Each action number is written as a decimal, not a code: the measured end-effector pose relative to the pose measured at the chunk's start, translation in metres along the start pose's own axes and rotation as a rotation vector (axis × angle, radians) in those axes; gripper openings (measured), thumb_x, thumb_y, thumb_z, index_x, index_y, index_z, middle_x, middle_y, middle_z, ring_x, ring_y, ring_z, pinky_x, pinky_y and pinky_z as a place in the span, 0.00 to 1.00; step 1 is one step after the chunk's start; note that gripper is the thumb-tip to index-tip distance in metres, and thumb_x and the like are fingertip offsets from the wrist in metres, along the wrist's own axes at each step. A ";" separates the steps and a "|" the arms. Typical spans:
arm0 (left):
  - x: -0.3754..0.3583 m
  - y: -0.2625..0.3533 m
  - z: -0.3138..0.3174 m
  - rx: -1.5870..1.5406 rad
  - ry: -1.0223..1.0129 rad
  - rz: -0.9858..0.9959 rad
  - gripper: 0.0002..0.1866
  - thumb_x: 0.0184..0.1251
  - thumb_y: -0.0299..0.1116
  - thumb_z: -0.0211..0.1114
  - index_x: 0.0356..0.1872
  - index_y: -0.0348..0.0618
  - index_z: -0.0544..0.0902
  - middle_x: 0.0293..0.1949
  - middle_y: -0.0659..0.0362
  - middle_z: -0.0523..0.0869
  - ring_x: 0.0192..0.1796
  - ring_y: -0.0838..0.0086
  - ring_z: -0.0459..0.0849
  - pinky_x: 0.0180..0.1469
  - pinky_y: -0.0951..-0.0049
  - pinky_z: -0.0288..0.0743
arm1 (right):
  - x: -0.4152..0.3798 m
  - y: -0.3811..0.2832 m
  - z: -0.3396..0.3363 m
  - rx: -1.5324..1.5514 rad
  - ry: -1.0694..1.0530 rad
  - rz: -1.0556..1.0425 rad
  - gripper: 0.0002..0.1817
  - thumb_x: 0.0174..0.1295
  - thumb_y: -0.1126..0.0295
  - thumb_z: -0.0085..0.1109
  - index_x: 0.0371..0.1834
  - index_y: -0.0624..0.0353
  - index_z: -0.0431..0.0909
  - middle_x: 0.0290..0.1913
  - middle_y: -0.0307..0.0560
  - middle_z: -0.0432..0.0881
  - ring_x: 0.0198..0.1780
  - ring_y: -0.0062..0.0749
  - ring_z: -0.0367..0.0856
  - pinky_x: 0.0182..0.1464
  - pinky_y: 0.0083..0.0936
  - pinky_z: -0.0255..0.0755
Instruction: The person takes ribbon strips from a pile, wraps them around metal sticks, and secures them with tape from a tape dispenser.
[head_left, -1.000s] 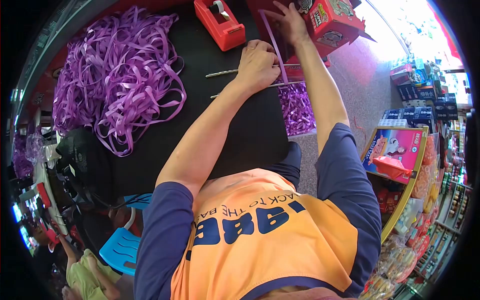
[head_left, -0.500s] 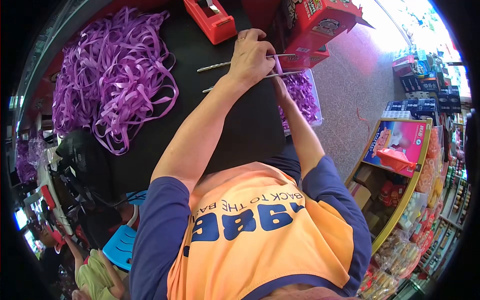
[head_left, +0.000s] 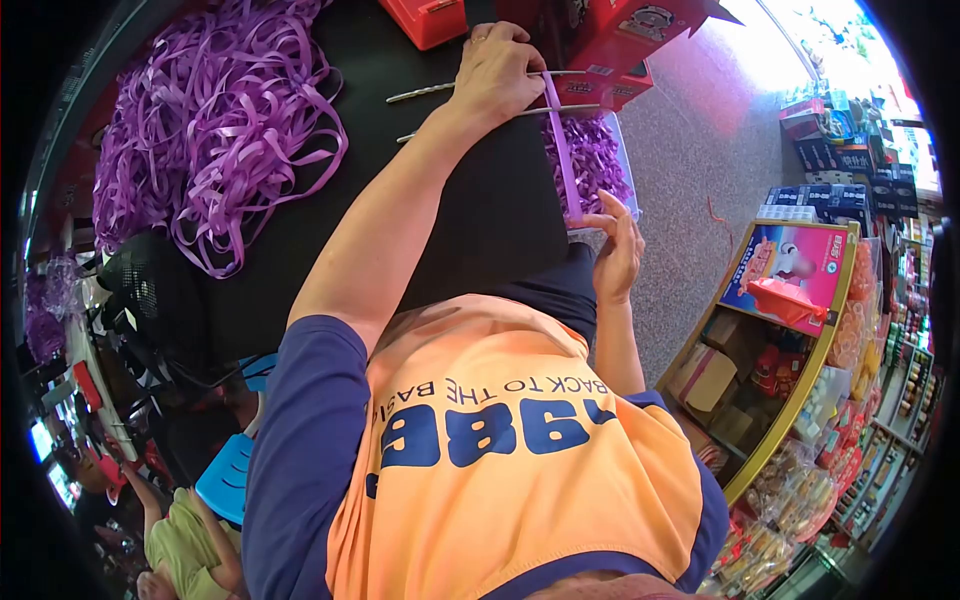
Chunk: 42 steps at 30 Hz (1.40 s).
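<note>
My left hand (head_left: 497, 78) is curled over two thin metal rods (head_left: 420, 93) with spiral-patterned ends, at the far side of the black tabletop (head_left: 470, 220). A purple ribbon (head_left: 561, 150) crosses the rods beside its fingers and runs taut toward my body. At the ribbon's near end, my right hand (head_left: 620, 245) pinches it between fingertips, with the other fingers raised. Beneath the ribbon, past the table edge, a clear plastic box (head_left: 630, 165) holds many short purple ribbon pieces (head_left: 597, 155). The left palm and what it presses on are hidden.
A big tangled heap of purple ribbon (head_left: 215, 130) covers the table's left side. A red tape dispenser (head_left: 430, 20) and red cartons (head_left: 640, 25) stand at the back. On the right is a gold-edged display case (head_left: 790, 420). Another person in green (head_left: 190, 540) is at lower left.
My right hand has come from behind the left hand toward my body, drawing the ribbon out straight. My left hand stays on the rods. The whole view has shifted slightly.
</note>
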<state>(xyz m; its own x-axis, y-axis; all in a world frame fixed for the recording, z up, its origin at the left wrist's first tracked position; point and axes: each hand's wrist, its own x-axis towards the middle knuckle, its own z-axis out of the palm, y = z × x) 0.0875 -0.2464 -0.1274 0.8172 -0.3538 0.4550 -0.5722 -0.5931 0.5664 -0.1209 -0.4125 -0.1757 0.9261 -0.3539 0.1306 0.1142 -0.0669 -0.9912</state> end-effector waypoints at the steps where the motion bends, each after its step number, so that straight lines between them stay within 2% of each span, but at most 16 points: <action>1: 0.000 0.000 0.000 -0.005 -0.003 0.003 0.09 0.42 0.32 0.67 0.29 0.47 0.87 0.50 0.57 0.79 0.58 0.59 0.70 0.63 0.63 0.62 | -0.001 -0.004 -0.001 -0.003 0.005 0.001 0.26 0.72 0.60 0.31 0.53 0.70 0.74 0.33 0.51 0.85 0.41 0.26 0.80 0.57 0.26 0.62; 4: 0.000 0.000 0.000 -0.003 0.014 0.010 0.10 0.42 0.32 0.67 0.29 0.47 0.88 0.50 0.57 0.79 0.58 0.59 0.70 0.63 0.62 0.62 | 0.000 -0.018 0.002 -0.023 -0.017 -0.101 0.26 0.72 0.61 0.32 0.52 0.72 0.74 0.35 0.53 0.84 0.40 0.28 0.80 0.56 0.28 0.61; 6: -0.001 0.000 0.000 -0.017 0.013 0.008 0.10 0.42 0.32 0.67 0.29 0.47 0.88 0.50 0.57 0.79 0.58 0.59 0.70 0.63 0.62 0.62 | -0.001 -0.028 0.008 0.240 0.020 -0.105 0.25 0.71 0.62 0.32 0.51 0.74 0.74 0.41 0.56 0.83 0.38 0.34 0.81 0.56 0.29 0.61; 9: 0.000 0.000 0.000 -0.016 0.011 0.000 0.10 0.42 0.32 0.67 0.29 0.47 0.88 0.50 0.57 0.79 0.58 0.59 0.70 0.63 0.62 0.62 | 0.006 -0.029 0.002 0.222 0.013 -0.188 0.25 0.71 0.62 0.32 0.52 0.74 0.74 0.47 0.56 0.81 0.36 0.39 0.82 0.56 0.31 0.62; 12: -0.001 -0.001 -0.001 -0.011 0.014 0.013 0.10 0.42 0.32 0.67 0.29 0.47 0.88 0.50 0.56 0.79 0.58 0.58 0.70 0.63 0.62 0.62 | 0.016 -0.031 0.002 0.496 0.067 -0.135 0.26 0.70 0.60 0.33 0.52 0.73 0.73 0.49 0.55 0.80 0.35 0.42 0.83 0.57 0.34 0.63; 16: -0.001 -0.001 0.000 -0.012 0.038 0.015 0.09 0.42 0.32 0.67 0.29 0.47 0.88 0.49 0.56 0.79 0.57 0.58 0.71 0.62 0.62 0.63 | 0.039 -0.041 0.004 0.537 -0.006 -0.192 0.26 0.70 0.59 0.34 0.54 0.73 0.72 0.49 0.55 0.80 0.34 0.43 0.83 0.59 0.35 0.61; 18: -0.001 -0.001 0.000 -0.015 0.035 0.014 0.09 0.42 0.32 0.66 0.28 0.46 0.88 0.49 0.56 0.79 0.57 0.58 0.71 0.62 0.63 0.63 | 0.058 -0.052 0.009 0.538 -0.137 -0.291 0.27 0.70 0.55 0.37 0.57 0.70 0.71 0.50 0.51 0.80 0.50 0.36 0.77 0.45 0.37 0.74; 19: 0.000 -0.001 0.001 -0.015 0.036 0.013 0.09 0.42 0.32 0.66 0.28 0.46 0.88 0.49 0.56 0.79 0.57 0.58 0.71 0.62 0.63 0.63 | 0.070 -0.060 0.014 0.537 -0.139 -0.291 0.27 0.70 0.55 0.37 0.57 0.70 0.71 0.50 0.51 0.80 0.50 0.36 0.77 0.45 0.37 0.74; 24: -0.001 -0.003 0.002 0.007 0.039 -0.015 0.08 0.42 0.33 0.67 0.26 0.45 0.87 0.50 0.55 0.79 0.57 0.58 0.71 0.62 0.63 0.64 | 0.149 -0.090 0.039 0.226 -0.287 -0.430 0.32 0.72 0.51 0.29 0.63 0.69 0.65 0.52 0.54 0.79 0.56 0.36 0.74 0.62 0.39 0.62; 26: 0.000 -0.002 0.000 0.003 0.031 -0.022 0.08 0.42 0.33 0.67 0.26 0.45 0.87 0.50 0.55 0.79 0.57 0.58 0.71 0.62 0.63 0.64 | 0.182 -0.087 0.054 0.472 -0.434 -0.243 0.30 0.72 0.49 0.32 0.66 0.63 0.60 0.49 0.53 0.81 0.40 0.38 0.83 0.54 0.30 0.69; 29: 0.000 0.000 -0.002 0.003 0.021 -0.030 0.08 0.42 0.33 0.67 0.26 0.45 0.88 0.50 0.55 0.79 0.57 0.58 0.71 0.62 0.63 0.64 | 0.218 -0.081 0.073 0.270 -0.498 -0.290 0.32 0.73 0.51 0.31 0.66 0.70 0.59 0.46 0.54 0.82 0.47 0.41 0.82 0.58 0.30 0.67; 35: 0.000 0.000 -0.002 0.012 0.032 -0.021 0.09 0.41 0.33 0.67 0.27 0.46 0.88 0.49 0.56 0.80 0.57 0.58 0.71 0.61 0.63 0.65 | 0.245 -0.028 0.084 0.272 -0.523 -0.018 0.32 0.73 0.49 0.32 0.68 0.66 0.58 0.42 0.53 0.84 0.43 0.36 0.83 0.59 0.29 0.67; 37: -0.001 0.001 -0.002 0.001 0.032 -0.028 0.09 0.41 0.32 0.67 0.27 0.45 0.88 0.49 0.56 0.80 0.56 0.58 0.71 0.61 0.63 0.65 | 0.245 -0.017 0.084 0.278 -0.524 0.019 0.31 0.72 0.50 0.37 0.67 0.65 0.59 0.41 0.52 0.84 0.42 0.33 0.83 0.58 0.26 0.67; 39: 0.000 0.001 -0.002 -0.015 0.032 -0.033 0.08 0.40 0.31 0.68 0.26 0.43 0.87 0.48 0.56 0.80 0.56 0.58 0.71 0.61 0.64 0.65 | 0.243 -0.004 0.084 0.153 -0.517 0.117 0.34 0.73 0.49 0.23 0.69 0.67 0.56 0.54 0.57 0.78 0.58 0.38 0.74 0.67 0.36 0.55; 40: 0.000 0.000 -0.002 -0.013 0.030 -0.034 0.08 0.40 0.31 0.68 0.26 0.43 0.87 0.48 0.56 0.80 0.56 0.58 0.71 0.61 0.64 0.65 | 0.243 0.003 0.084 0.200 -0.539 0.173 0.36 0.72 0.44 0.24 0.71 0.62 0.53 0.49 0.58 0.81 0.53 0.33 0.76 0.64 0.28 0.59; 42: 0.000 -0.001 -0.001 -0.040 0.056 -0.018 0.08 0.39 0.31 0.68 0.24 0.42 0.86 0.48 0.55 0.80 0.56 0.58 0.71 0.60 0.64 0.65 | 0.237 0.016 0.083 0.247 -0.556 0.219 0.35 0.72 0.44 0.24 0.71 0.61 0.52 0.48 0.58 0.82 0.54 0.33 0.76 0.65 0.28 0.59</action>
<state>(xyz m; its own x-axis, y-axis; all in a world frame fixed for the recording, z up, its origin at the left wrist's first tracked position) 0.0875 -0.2454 -0.1274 0.8230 -0.3017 0.4812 -0.5604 -0.5691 0.6017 0.1302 -0.4199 -0.1623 0.9779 0.2053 -0.0404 -0.0808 0.1926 -0.9779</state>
